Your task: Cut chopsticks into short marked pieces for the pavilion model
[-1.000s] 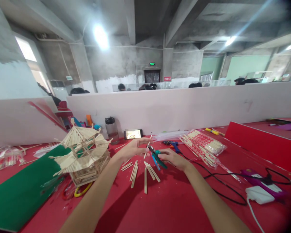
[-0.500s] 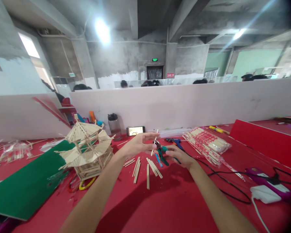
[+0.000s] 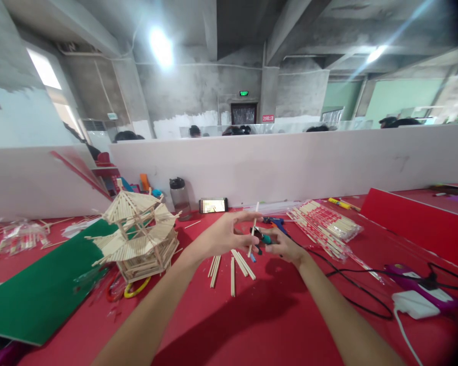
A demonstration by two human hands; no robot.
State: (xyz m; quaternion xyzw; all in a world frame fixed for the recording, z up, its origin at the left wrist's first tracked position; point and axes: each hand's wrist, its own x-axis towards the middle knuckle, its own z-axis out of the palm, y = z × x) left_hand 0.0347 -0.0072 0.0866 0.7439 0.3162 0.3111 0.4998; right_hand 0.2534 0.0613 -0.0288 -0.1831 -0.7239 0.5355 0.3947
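A thin pale wooden stick (image 3: 256, 218) is pinched near its middle in my left hand (image 3: 226, 235), standing nearly upright. My right hand (image 3: 284, 244) is wrapped round green-handled pliers (image 3: 266, 239), whose dark jaws are against the stick. Below my hands, several cut sticks (image 3: 233, 277) lie in small groups on the red table (image 3: 275, 325). A small blue object (image 3: 253, 258) shows just under the pliers. To the left stands a pavilion model (image 3: 141, 239) built of sticks.
Behind my hands are a bottle (image 3: 180, 199), a phone (image 3: 213, 205) and a blue glue gun (image 3: 277, 222). Packed sticks (image 3: 324, 223), black cables and a white plug (image 3: 416, 304) lie right. A green board (image 3: 41, 284) lies left; a white partition (image 3: 290, 162) crosses behind.
Both hands have shifted slightly right with the stick and pliers. My left hand now covers some of the cut sticks, and the pliers' handles are turned more towards my right palm.
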